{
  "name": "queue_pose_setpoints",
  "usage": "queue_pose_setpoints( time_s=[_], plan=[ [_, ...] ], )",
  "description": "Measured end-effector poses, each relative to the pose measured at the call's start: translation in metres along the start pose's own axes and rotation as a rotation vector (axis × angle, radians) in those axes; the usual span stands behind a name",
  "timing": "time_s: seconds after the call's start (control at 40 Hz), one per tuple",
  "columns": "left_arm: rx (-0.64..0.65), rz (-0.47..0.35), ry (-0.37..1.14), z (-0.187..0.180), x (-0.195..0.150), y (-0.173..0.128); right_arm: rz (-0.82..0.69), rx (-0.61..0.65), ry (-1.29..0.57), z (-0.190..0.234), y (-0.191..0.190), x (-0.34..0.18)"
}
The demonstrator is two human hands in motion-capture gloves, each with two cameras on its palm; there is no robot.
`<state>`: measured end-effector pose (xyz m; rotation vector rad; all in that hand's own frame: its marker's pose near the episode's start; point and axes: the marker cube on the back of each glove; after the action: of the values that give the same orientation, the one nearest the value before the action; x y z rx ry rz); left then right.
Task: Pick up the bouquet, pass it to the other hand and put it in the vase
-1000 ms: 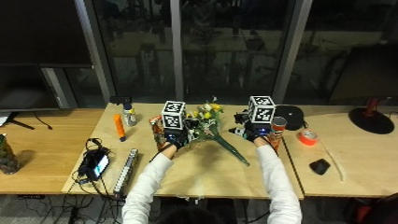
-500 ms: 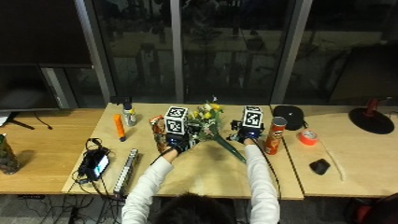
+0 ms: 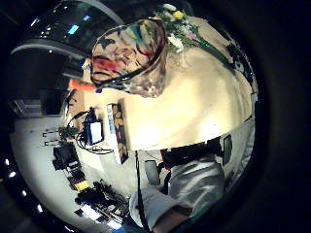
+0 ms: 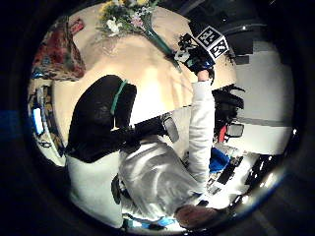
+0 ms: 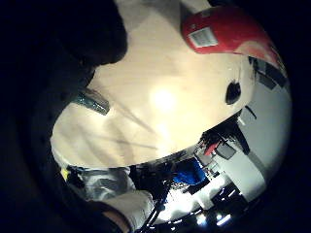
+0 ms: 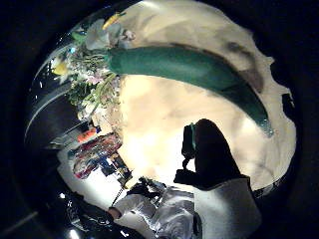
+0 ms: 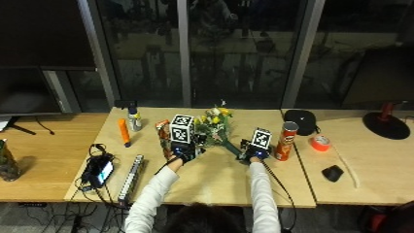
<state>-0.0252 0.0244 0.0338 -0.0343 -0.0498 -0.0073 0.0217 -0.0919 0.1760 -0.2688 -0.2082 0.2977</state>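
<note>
Fingers of your right hand (image 7: 250, 153) at the bouquet (image 7: 217, 127) stem end, grip unclear, left hand (image 7: 181, 151) fingers unclear, beside vase (image 7: 163, 138), red Pringles-style can (image 7: 284, 141) near, label unreadable, worktop (image 7: 213, 179).

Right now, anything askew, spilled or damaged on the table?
Nothing stands out. The bouquet lies flat on the table, its stem end at the right hand; that fits the pickup. The vase beside the left hand and the red can stand upright.
</note>
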Motion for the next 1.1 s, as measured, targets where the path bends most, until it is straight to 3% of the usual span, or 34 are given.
queue_pose_setpoints(
  time_s=[0.3, 0.43, 0.6, 0.78, 0.95, 1.1],
  plan=[
    [-0.02, 0.0, 0.006, 0.009, -0.003, -0.005, 0.056, 0.004, -0.007, 0.028, -0.01, 0.0],
    [-0.024, -0.003, 0.003, 0.011, -0.001, -0.006, 0.027, 0.07, -0.004, 0.036, -0.018, -0.002],
    [-0.019, 0.007, 0.026, 0.008, 0.001, -0.002, 0.104, 0.087, 0.024, 0.045, -0.016, -0.004],
    [-0.027, -0.005, 0.019, 0.009, -0.002, -0.001, 0.165, 0.005, 0.091, 0.044, -0.008, -0.01],
    [-0.021, -0.01, 0.002, 0.005, -0.005, -0.003, 0.122, 0.175, 0.06, 0.035, -0.019, -0.011],
    [-0.018, -0.014, 0.008, 0.002, -0.005, -0.009, 0.139, 0.459, 0.004, 0.029, -0.021, -0.01]
  ],
)
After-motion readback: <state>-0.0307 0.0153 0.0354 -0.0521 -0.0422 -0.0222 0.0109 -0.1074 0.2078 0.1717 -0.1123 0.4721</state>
